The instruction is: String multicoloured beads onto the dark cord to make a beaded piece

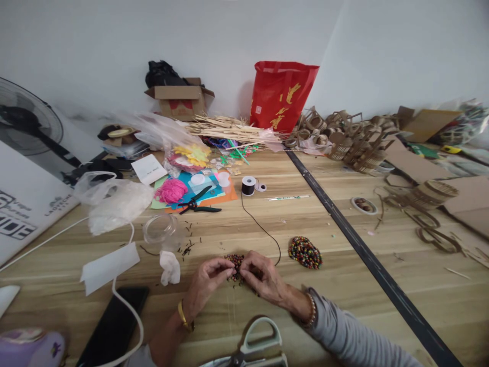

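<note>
My left hand (206,283) and my right hand (263,278) meet over the wooden table (344,285), fingers pinched on a small piece of beadwork (235,265) of dark and coloured beads. A black cord (263,229) runs from my right hand up to a black spool (248,185). A finished oval mat of coloured beads (304,252) lies just right of my right hand. A gold bracelet is on my left wrist, a bead bracelet on my right.
Scissors (248,349) lie at the near edge, a black phone (114,326) with a white cable to the left. Pliers (198,204), pink yarn (170,191), coloured paper, a clear jar (162,229), plastic bags, a red bag (280,94) and cardboard pieces (420,168) crowd the back and right.
</note>
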### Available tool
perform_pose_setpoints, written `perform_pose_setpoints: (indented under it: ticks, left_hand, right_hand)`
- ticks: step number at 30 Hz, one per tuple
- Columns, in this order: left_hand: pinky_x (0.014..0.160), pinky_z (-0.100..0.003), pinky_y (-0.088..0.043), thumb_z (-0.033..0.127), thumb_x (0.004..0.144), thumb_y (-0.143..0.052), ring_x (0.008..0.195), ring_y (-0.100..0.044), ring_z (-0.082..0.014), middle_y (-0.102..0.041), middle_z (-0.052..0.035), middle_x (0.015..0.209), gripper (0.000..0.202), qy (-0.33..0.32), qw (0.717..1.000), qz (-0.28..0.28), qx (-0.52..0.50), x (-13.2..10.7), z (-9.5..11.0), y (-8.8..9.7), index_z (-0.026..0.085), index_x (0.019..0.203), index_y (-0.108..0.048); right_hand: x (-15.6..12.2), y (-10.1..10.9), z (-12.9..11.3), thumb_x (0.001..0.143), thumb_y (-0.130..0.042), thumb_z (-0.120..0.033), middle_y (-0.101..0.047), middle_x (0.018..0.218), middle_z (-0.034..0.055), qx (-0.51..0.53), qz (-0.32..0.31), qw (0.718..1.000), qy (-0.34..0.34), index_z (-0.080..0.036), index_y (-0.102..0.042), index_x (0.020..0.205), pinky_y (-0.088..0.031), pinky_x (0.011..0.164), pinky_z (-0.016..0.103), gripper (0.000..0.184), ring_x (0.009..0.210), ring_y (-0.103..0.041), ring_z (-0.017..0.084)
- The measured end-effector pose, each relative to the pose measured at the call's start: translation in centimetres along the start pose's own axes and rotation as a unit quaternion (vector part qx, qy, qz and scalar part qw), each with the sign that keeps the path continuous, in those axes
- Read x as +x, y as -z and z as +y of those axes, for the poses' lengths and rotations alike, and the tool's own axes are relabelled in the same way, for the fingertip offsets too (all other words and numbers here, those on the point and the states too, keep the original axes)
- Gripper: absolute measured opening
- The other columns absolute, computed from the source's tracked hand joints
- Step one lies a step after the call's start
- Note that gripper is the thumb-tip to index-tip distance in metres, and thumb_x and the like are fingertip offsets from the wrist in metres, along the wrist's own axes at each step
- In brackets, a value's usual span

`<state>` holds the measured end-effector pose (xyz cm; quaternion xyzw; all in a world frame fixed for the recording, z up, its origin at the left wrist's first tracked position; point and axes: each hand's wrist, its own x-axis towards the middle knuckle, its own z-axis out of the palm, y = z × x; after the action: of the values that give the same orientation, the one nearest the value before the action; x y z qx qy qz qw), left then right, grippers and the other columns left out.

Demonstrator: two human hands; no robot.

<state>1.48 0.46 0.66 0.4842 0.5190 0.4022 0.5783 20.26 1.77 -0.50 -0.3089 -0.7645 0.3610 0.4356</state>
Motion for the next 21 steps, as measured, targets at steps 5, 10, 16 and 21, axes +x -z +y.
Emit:
perform_pose_setpoints:
  ticks: [5,10,16,21]
  left_hand:
    - [0.067,-0.029,-0.052,0.029,0.063,-0.073,0.068,-0.066,-0.0194,-0.075,-0.0046,0.071,0.018,0.004,1.000,0.006,0.011,0.11,-0.38,0.04,0.015,0.074,-0.073]
    - [0.069,-0.029,-0.052,0.029,0.063,-0.074,0.070,-0.066,-0.0202,-0.076,-0.0054,0.073,0.017,0.002,1.000,0.009,0.021,0.21,-0.62,0.13,0.016,0.073,-0.074]
    - [0.069,-0.029,-0.052,0.028,0.063,-0.073,0.070,-0.066,-0.0200,-0.075,-0.0049,0.073,0.015,-0.006,1.000,0.016,0.023,0.07,-0.42,0.07,0.016,0.073,-0.074]
    - [0.069,-0.028,-0.052,0.028,0.064,-0.073,0.069,-0.066,-0.0195,-0.076,-0.0049,0.073,0.015,-0.007,1.000,0.011,0.026,0.08,-0.45,0.08,0.016,0.073,-0.074]
  right_hand:
    - [-0.03,-0.02,-0.03,0.093,-0.051,-0.031,-0.060,0.071,0.0047,0.002,-0.006,1.000,-0.006,-0.017,-0.059,0.078,-0.043,0.060,0.026,0.022,0.066,-0.055,0.016]
    - [-0.11,-0.12,0.22,0.093,-0.052,-0.029,-0.059,0.071,0.0044,-0.001,-0.006,1.000,-0.003,-0.018,-0.058,0.078,-0.043,0.060,0.025,0.020,0.066,-0.055,0.016]
    - [-0.15,-0.15,0.35,0.092,-0.052,-0.027,-0.058,0.070,0.0034,-0.002,-0.006,1.000,0.001,-0.018,-0.058,0.077,-0.041,0.058,0.024,0.019,0.064,-0.053,0.015]
    - [-0.19,-0.19,0.44,0.092,-0.052,-0.027,-0.059,0.070,0.0040,-0.007,-0.009,1.000,-0.004,-0.017,-0.058,0.077,-0.042,0.059,0.025,0.019,0.065,-0.054,0.015]
